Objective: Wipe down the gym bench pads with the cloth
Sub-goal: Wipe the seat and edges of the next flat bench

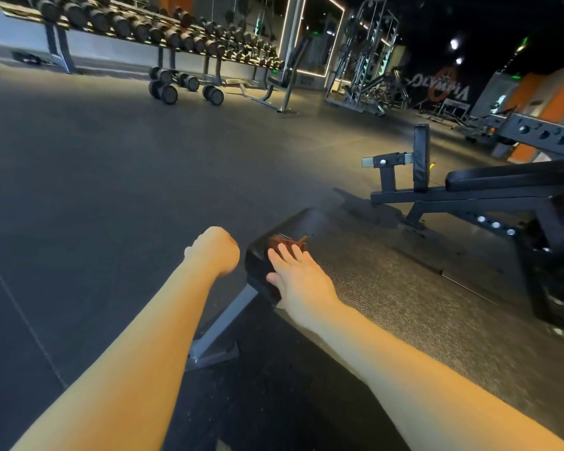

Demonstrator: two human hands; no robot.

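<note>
**Bench pad [258, 268] being wiped at its end, cloth under a flat right hand**

The right hand [302, 278] is pressing the rust-brown cloth [288, 243] onto the top of the black pad. Its fingers are lying straight over the cloth and its thumb is dropping down the pad's end face. It is bearing on the cloth, not clutching it. The left hand [215, 252] is hanging just beside the pad's corner, apart from it, curled into a fist around nothing that shows.

The step in hand is probably the wipe across this end of the pad. The cloth is bunching ahead of the fingertips, so spreading it flatter under the palm would likely cover more vinyl per stroke. Even pressure and overlapping passes should serve best, running over the rounded corner and down the end face where the thumb is resting.

The cloth is sitting partly under the right fingertips and partly beyond them, above the grey metal leg [222, 320]. It lies to the right of the left fist. An adjustable bench [502, 177] is standing well apart to the right, its pads probably waiting their turn.
</note>
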